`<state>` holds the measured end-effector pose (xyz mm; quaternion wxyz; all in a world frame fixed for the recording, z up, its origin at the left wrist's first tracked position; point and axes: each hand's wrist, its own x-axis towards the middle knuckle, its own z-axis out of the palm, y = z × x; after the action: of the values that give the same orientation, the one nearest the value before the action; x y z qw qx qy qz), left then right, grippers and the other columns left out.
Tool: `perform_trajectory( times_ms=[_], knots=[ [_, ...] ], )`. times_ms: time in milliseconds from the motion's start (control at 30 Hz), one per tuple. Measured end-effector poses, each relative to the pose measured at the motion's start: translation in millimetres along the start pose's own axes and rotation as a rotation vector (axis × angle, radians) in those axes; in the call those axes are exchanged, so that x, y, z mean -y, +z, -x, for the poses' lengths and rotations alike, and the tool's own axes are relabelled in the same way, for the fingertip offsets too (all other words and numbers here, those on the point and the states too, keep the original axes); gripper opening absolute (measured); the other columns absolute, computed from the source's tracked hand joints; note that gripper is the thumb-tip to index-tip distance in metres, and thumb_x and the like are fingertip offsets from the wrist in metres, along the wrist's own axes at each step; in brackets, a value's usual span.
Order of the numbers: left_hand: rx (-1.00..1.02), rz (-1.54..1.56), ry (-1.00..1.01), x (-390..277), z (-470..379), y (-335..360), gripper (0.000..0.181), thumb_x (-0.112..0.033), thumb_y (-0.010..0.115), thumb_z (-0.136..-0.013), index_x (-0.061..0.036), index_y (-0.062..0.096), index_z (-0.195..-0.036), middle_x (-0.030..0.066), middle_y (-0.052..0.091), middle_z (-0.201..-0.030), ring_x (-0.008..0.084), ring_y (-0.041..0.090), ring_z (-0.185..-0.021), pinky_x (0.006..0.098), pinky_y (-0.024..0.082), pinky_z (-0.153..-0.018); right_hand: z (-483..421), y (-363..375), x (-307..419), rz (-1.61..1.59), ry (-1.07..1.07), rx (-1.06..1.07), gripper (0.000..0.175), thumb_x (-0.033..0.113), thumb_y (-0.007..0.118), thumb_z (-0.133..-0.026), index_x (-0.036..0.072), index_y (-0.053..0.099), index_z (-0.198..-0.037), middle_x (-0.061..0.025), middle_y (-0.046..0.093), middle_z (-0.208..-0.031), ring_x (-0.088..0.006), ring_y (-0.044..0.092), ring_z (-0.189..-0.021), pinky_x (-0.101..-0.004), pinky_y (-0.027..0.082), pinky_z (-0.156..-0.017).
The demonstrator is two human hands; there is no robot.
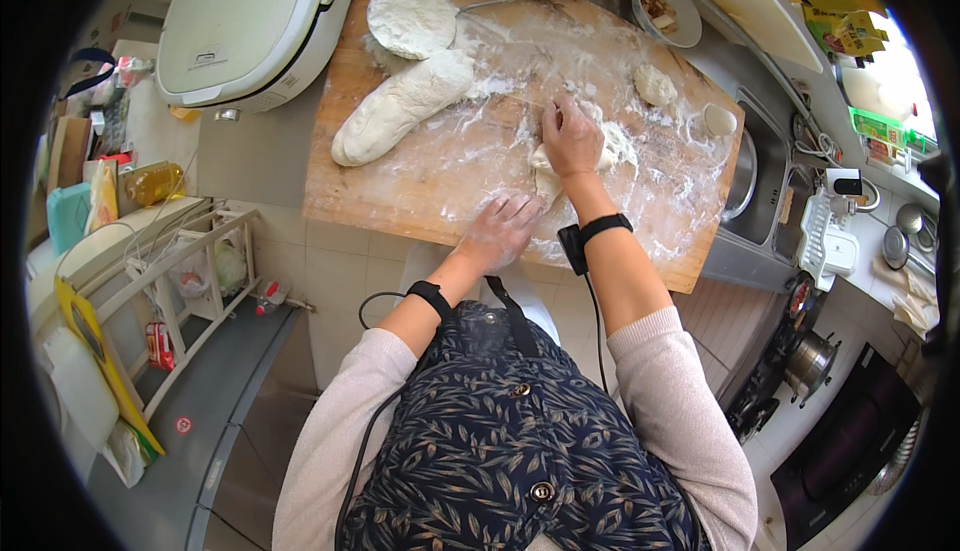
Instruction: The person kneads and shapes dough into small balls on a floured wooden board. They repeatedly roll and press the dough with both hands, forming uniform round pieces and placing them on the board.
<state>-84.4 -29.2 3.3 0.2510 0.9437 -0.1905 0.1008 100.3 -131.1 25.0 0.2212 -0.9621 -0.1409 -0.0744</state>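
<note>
A floured wooden board (420,198) lies before me. My right hand (574,137), fingers curled, presses on a flattened piece of dough (551,176) near the board's middle; part of the dough is hidden beneath it. Close by on the left, my left hand (504,228) rests at the board's front edge by the dough's near end, fingers extended; whether it holds any dough is not clear. A thick log of dough (401,108) lies to the left, below a bowl of flour (412,20). Toward the right are a small dough ball (655,85) and a whitish round piece (719,120).
A white electric griddle (247,18) stands left of the board. Behind it, a long utensil (525,0) lies beside the flour, and a white bowl with food pieces (666,11) sits at the back right. A steel sink (761,168) adjoins the right side.
</note>
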Motion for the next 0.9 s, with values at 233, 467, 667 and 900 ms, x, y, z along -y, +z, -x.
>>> perform_trajectory(
  times_ms=[233,467,667,900],
  knots=[
    [-0.058,0.039,0.043,4,0,-2,0.029,-0.021,0.067,-0.081,-0.0105,0.071,-0.108,0.0068,0.061,-0.128,0.0235,0.052,-0.122,0.0433,0.041,-0.103,77,-38,13,-0.119,0.010,0.221,0.027,0.029,0.061,-0.099,0.006,0.063,-0.085,-0.0208,0.067,-0.070,-0.0434,0.065,-0.061,-0.0520,0.050,-0.055],
    [-0.132,0.063,0.031,8,5,-3,0.028,-0.022,0.072,-0.077,-0.0127,0.072,-0.104,0.0019,0.060,-0.110,0.0233,0.055,-0.111,0.0432,0.042,-0.098,90,-16,20,-0.073,-0.059,0.020,0.010,0.019,0.067,-0.093,0.010,0.068,-0.090,-0.0133,0.069,-0.074,-0.0332,0.068,-0.066,-0.0419,0.053,-0.059],
    [-0.112,-0.030,0.044,6,-2,-3,0.043,-0.020,0.070,-0.078,-0.0117,0.072,-0.120,0.0019,0.059,-0.105,0.0217,0.054,-0.103,0.0420,0.042,-0.093,40,-3,13,-0.079,-0.105,0.084,0.011,0.017,0.066,-0.092,0.009,0.065,-0.085,-0.0135,0.066,-0.073,-0.0334,0.066,-0.069,-0.0436,0.053,-0.061],
    [-0.075,-0.099,0.002,0,-1,-5,0.039,-0.021,0.067,-0.084,-0.0081,0.070,-0.121,0.0029,0.059,-0.107,0.0215,0.053,-0.109,0.0428,0.039,-0.100,30,-8,12,-0.218,0.227,0.118,0.023,0.026,0.060,-0.099,0.009,0.068,-0.087,-0.0177,0.066,-0.069,-0.0401,0.065,-0.065,-0.0487,0.050,-0.062]
  ],
)
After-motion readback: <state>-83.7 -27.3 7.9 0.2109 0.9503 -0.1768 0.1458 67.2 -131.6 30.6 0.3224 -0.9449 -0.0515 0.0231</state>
